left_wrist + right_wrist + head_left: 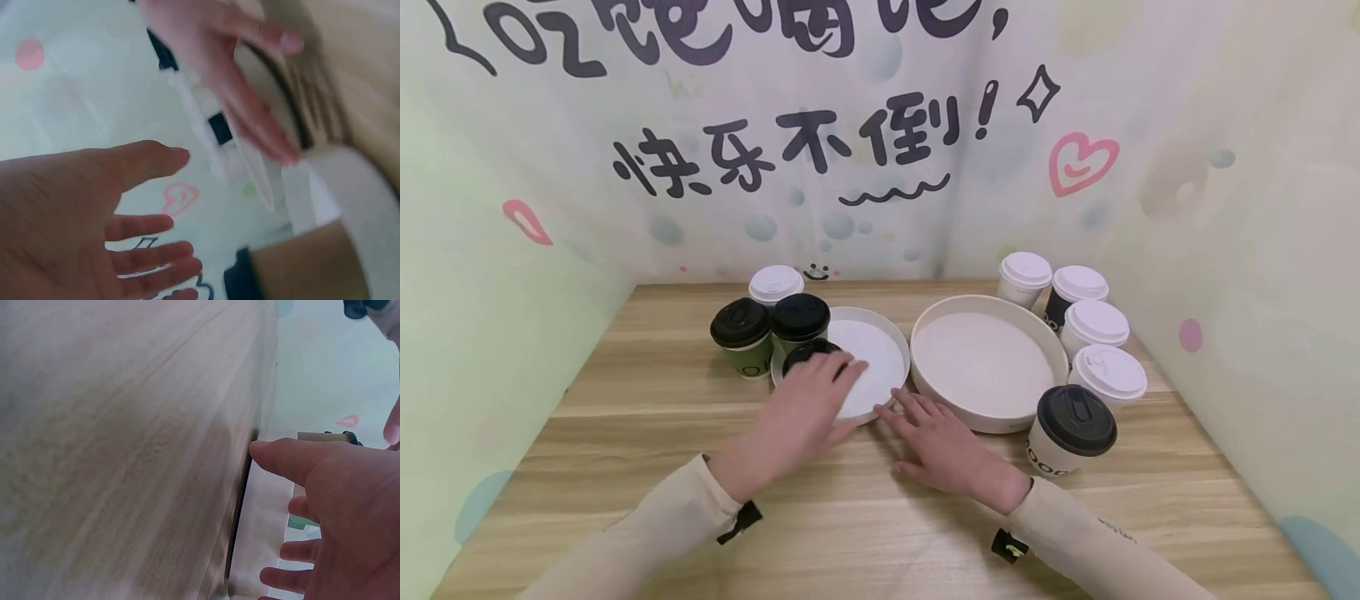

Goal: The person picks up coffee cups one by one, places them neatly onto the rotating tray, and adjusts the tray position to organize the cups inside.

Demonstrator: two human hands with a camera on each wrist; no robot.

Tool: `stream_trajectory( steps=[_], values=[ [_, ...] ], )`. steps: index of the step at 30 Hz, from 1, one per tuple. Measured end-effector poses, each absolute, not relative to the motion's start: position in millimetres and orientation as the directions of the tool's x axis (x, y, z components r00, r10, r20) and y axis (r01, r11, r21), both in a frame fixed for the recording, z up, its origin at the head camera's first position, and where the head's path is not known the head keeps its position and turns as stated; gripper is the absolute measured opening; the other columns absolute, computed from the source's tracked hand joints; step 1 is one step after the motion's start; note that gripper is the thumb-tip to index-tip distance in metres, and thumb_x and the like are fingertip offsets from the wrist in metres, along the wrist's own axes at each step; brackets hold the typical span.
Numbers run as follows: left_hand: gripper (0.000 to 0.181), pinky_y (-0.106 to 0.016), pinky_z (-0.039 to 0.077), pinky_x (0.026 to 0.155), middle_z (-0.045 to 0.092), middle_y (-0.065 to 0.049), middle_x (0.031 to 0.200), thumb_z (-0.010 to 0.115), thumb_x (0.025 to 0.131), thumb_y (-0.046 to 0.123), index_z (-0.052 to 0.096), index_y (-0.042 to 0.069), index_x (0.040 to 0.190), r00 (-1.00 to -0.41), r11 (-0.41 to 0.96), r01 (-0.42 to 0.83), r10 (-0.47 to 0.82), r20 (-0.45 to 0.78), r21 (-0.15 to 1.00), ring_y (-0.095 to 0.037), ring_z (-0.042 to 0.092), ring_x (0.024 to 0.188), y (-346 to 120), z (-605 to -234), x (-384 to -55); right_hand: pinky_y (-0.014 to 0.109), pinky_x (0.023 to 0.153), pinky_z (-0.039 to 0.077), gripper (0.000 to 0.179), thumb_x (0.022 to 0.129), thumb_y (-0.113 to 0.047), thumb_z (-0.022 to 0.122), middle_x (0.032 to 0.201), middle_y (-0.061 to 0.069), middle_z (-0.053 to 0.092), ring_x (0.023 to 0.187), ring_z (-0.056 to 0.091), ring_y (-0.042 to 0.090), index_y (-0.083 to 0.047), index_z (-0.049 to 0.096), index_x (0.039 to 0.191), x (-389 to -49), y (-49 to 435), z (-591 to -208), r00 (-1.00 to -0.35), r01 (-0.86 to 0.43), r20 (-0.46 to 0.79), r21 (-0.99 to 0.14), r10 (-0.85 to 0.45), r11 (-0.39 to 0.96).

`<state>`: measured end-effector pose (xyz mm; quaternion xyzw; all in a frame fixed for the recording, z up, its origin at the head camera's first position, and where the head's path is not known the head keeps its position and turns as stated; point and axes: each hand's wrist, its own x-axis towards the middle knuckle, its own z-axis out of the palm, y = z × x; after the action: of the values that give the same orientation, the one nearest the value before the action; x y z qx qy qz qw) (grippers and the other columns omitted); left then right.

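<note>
Black-lidded and half covered, the front cup (797, 355) sits at nine o'clock in the small white tray (880, 354) in the head view, beneath our left hand (801, 408), while our right hand (943, 446) reaches toward the rim at about five o'clock. To work well, we should come at the lid from straight above, keep the cup upright, and give room to its black-lidded neighbour (801, 317) at ten, which could easily be knocked; light pressure at the rim should keep the tray from sliding. Our left sleeve (655, 525) enters from seven o'clock, the hand blurred; our right sleeve (1097, 542) enters from five. In the left wrist view, our left fingers (156, 255) are straight, thumb wide apart, with no cup between them; whether they touch the lid, we cannot tell. In the right wrist view, our right fingers (287, 579) are spread beside a pale wall (262, 519), thumb tip near its foot; contact is unclear.
</note>
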<state>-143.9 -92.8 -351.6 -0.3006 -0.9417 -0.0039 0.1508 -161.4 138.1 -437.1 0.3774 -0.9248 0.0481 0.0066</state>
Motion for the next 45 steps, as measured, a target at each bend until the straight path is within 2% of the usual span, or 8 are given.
stream_trajectory(
  steps=[4,8,13,18,33,42,45],
  values=[
    [0.061,-0.04,0.055,0.092,0.059,-0.011,0.128,0.075,0.084,0.037,0.054,0.009,0.134,-0.73,0.756,0.655,0.639,0.241,-0.02,-0.027,0.061,0.112,-82,-369,-133,0.056,0.116,0.035,0.083,0.089,-0.048,0.068,0.162,0.018,0.028,0.148,0.033,0.036,-0.019,0.029,0.157,-161,138,-437,-0.714,-0.7,0.055,-0.083,-0.698,0.71],
    [0.069,-0.039,0.053,0.1,0.056,-0.013,0.134,0.076,0.084,0.038,0.05,0.005,0.139,-0.742,0.748,0.663,0.652,0.154,0.028,-0.027,0.059,0.119,-79,-394,-127,0.056,0.115,0.036,0.081,0.088,-0.048,0.068,0.162,0.018,0.028,0.147,0.034,0.037,-0.018,0.033,0.155,-160,137,-436,-0.718,-0.695,0.046,-0.08,-0.694,0.714],
    [0.082,-0.039,0.044,0.112,0.051,-0.015,0.142,0.075,0.084,0.041,0.042,-0.001,0.145,-0.765,0.767,0.642,0.639,0.083,0.01,-0.028,0.051,0.131,-79,-415,-123,0.055,0.116,0.036,0.082,0.089,-0.048,0.067,0.163,0.016,0.027,0.15,0.03,0.033,-0.021,0.029,0.157,-160,136,-437,-0.716,-0.697,0.031,-0.076,-0.697,0.713],
    [0.081,-0.038,0.043,0.113,0.052,-0.015,0.142,0.074,0.084,0.043,0.043,-0.001,0.145,-0.764,0.771,0.637,0.636,0.115,-0.031,-0.028,0.051,0.129,-80,-417,-122,0.054,0.116,0.036,0.083,0.089,-0.05,0.067,0.162,0.015,0.03,0.15,0.03,0.032,-0.021,0.03,0.156,-160,136,-437,-0.713,-0.701,0.051,-0.064,-0.699,0.71],
    [0.075,-0.036,0.05,0.099,0.057,-0.012,0.128,0.074,0.085,0.042,0.046,0.004,0.144,-0.798,0.801,0.598,0.595,0.098,0.007,-0.025,0.055,0.113,-86,-416,-123,0.056,0.117,0.034,0.081,0.09,-0.051,0.065,0.163,0.011,0.028,0.15,0.03,0.031,-0.021,0.031,0.156,-161,135,-437,-0.714,-0.698,0.027,-0.097,-0.699,0.709],
    [0.059,-0.036,0.054,0.084,0.058,-0.009,0.111,0.076,0.083,0.039,0.057,0.005,0.128,-0.816,0.82,0.572,0.566,0.117,0.026,-0.024,0.055,0.101,-96,-416,-123,0.057,0.115,0.035,0.08,0.089,-0.048,0.067,0.162,0.014,0.03,0.147,0.034,0.035,-0.023,0.032,0.155,-163,138,-435,-0.724,-0.688,0.048,-0.113,-0.688,0.716],
    [0.057,-0.034,0.054,0.081,0.057,-0.008,0.11,0.075,0.084,0.039,0.058,0.005,0.127,-0.823,0.826,0.563,0.558,0.104,0.018,-0.023,0.054,0.099,-100,-415,-124,0.059,0.113,0.037,0.078,0.089,-0.047,0.068,0.161,0.014,0.031,0.146,0.036,0.036,-0.024,0.033,0.155,-163,137,-437,-0.721,-0.692,0.061,-0.121,-0.69,0.712]
  ],
)
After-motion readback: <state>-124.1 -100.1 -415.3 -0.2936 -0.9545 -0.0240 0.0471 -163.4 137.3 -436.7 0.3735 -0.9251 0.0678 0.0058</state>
